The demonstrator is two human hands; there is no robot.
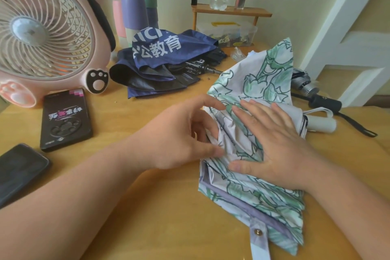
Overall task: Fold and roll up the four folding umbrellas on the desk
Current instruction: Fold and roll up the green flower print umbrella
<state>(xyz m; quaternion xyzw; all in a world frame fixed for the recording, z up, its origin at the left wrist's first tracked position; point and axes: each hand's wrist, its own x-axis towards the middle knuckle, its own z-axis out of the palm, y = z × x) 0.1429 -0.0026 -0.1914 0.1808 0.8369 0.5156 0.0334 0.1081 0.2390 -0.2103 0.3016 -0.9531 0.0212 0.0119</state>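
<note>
desk (147, 207) bears three umbrellas (168, 57); left hand (179, 135) pinches floral umbrella (263, 74), right hand (278, 145) presses it, fingers (259, 114) straight.

Wooden desk (160, 207) with pink fan (42, 31), phone (19, 171), navy umbrella (164, 57), floral umbrella (263, 82), small shelf (231, 11)

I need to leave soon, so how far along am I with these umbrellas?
None looks rolled yet. In hand: the floral umbrella, right hand pressing it flat, left hand pinching a pleat, snap strap unfastened. Left: the navy umbrella and the silver umbrella lie loose; a fourth isn't visible.
</note>
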